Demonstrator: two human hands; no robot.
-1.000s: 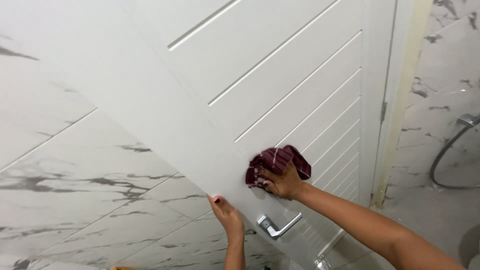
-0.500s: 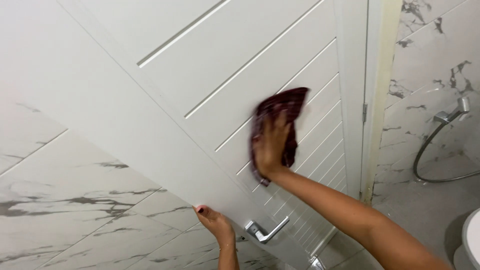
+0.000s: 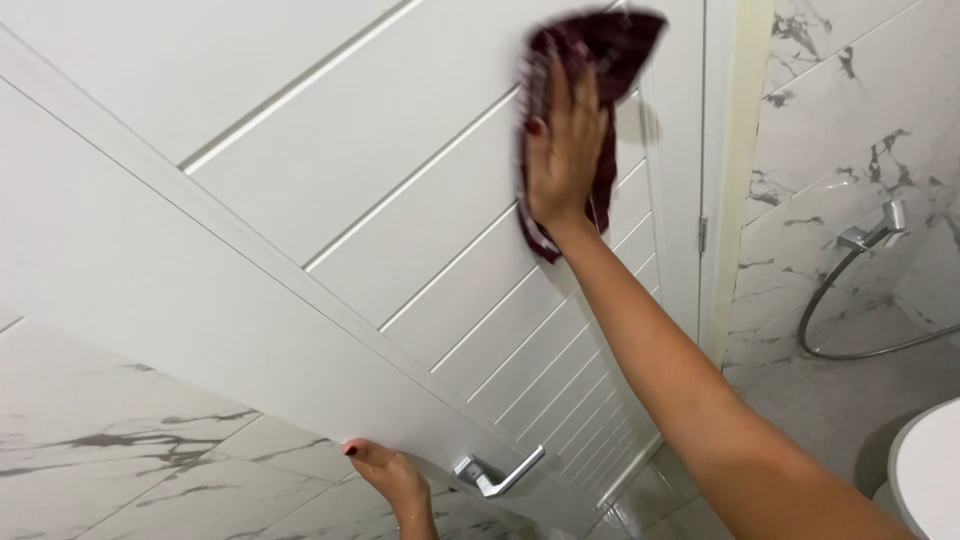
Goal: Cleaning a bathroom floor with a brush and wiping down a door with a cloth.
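1. Here the right hand [image 3: 562, 150] lies flat and open, its fingers [image 3: 588, 95] spread and pointing up, pressing a dark red cloth [image 3: 590, 60] against the white door [image 3: 400, 230]; it pins the cloth with palm and fingers and does not clench it.
2. The cloth sits high on the door panel, near its hinge side, partly under the palm. Its upper part sticks out above and to the right of the fingertips, and a narrow strip hangs below the wrist. It is blurred, so its folds cannot be made out.
3. The cloth's long axis runs roughly up and down the door, in line with the forearm, and crosses the slanted grooves in the panel.
4. The left hand [image 3: 385, 472] is low in the view, with its fingers curled around the door's free edge and gripping it, just beside the metal lever handle [image 3: 497, 473]. It is well apart from the cloth, so the right hand is the nearer one by far.
5. Farther out, a hinge [image 3: 703, 233] shows on the frame, and marble-look tiles [image 3: 150, 450] cover the walls.
6. At the right a spray hose [image 3: 850, 300] hangs from a wall fitting, and the rim of a white toilet [image 3: 925, 470] shows in the corner.
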